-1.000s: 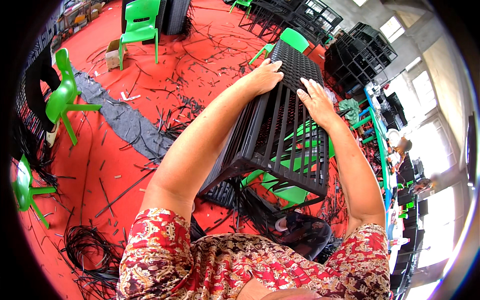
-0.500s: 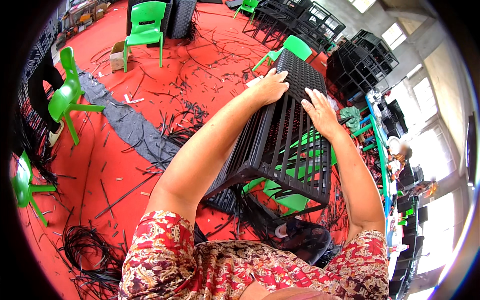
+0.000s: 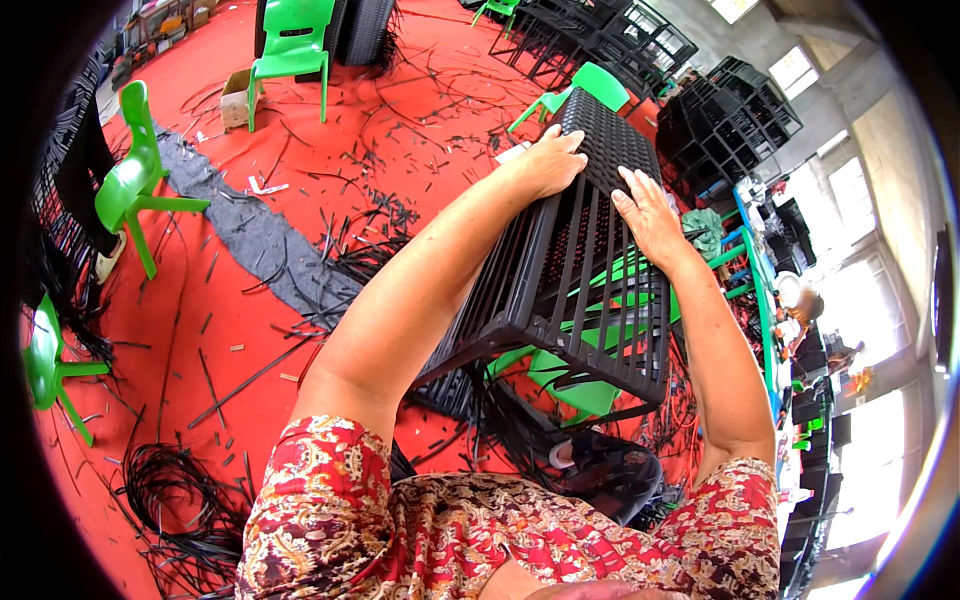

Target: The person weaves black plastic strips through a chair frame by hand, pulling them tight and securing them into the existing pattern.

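Note:
A black furniture frame (image 3: 520,320) stands tilted in front of me, strung with long parallel plastic strips. Its far part is covered by tight black weave (image 3: 612,130). My left hand (image 3: 550,165) is closed over the left edge of the frame, where weave meets bare strips; what lies under its fingertips is hidden. On the right side, my right hand (image 3: 650,218) rests with fingers spread over the border of the weave and the loose strips, holding nothing. Under the frame, partly visible between the strips, is a green plastic chair (image 3: 580,385).
Green chairs stand at the far left (image 3: 290,45), the left (image 3: 135,185) and beyond the frame. Black strip scraps litter the red floor covering (image 3: 260,400), with a coiled bundle (image 3: 175,490) at lower left. Stacked black frames (image 3: 725,125) and a green-edged table (image 3: 760,290) are to the right.
Both hands stay at the border of the weave, with only slight shifts of the fingers. The view has moved a little; the frame sits marginally farther right.

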Demonstrator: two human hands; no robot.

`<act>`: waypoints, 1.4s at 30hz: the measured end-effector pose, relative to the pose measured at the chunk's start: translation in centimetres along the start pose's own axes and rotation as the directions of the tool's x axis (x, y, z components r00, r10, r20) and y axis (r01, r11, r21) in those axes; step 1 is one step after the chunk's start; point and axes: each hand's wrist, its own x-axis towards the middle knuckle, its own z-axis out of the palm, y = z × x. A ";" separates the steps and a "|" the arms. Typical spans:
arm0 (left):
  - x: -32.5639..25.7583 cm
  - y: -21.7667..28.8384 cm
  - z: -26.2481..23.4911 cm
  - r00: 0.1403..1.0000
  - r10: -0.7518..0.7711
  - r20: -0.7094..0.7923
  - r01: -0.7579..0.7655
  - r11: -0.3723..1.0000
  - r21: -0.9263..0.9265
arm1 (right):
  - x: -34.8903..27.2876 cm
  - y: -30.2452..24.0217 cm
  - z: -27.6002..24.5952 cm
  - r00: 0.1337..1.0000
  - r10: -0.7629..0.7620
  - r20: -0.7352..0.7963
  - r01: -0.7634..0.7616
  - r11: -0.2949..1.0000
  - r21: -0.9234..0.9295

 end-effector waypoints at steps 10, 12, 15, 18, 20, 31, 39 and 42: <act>0.1 0.2 -0.3 0.994 -0.056 0.090 0.055 0.998 0.004 | 0.1 -0.3 -0.1 1.000 0.008 -0.006 -0.008 1.000 0.005; 0.1 0.3 -0.5 0.994 -0.052 0.100 0.051 0.999 0.005 | 0.1 -0.2 -0.1 1.000 0.008 -0.005 -0.008 1.000 0.006; 0.1 0.2 -0.6 0.994 -0.040 0.104 0.039 0.999 0.015 | 0.1 -0.1 0.0 1.000 0.002 -0.005 -0.002 1.000 0.012; -0.1 -0.3 -0.1 0.998 0.061 -0.020 -0.058 0.991 0.117 | 0.1 -0.2 -0.1 1.000 0.001 -0.004 -0.001 1.000 0.015; -0.3 -0.8 0.5 0.990 0.109 -0.087 -0.094 0.982 0.162 | 0.1 -0.5 -0.3 1.000 0.002 -0.004 -0.002 1.000 0.008; 0.0 -0.4 0.5 0.997 0.078 -0.020 -0.073 0.984 0.163 | 0.1 -0.3 -0.1 1.000 -0.012 -0.025 0.012 1.000 0.026; -0.1 -0.2 0.2 0.999 0.043 -0.014 -0.041 0.995 0.092 | -0.1 -0.3 -0.3 1.000 -0.013 -0.018 0.013 1.000 0.008; -0.3 -0.3 0.3 0.999 0.039 -0.030 -0.037 0.997 0.070 | 0.0 -0.5 -0.3 1.000 -0.011 -0.018 0.011 1.000 0.012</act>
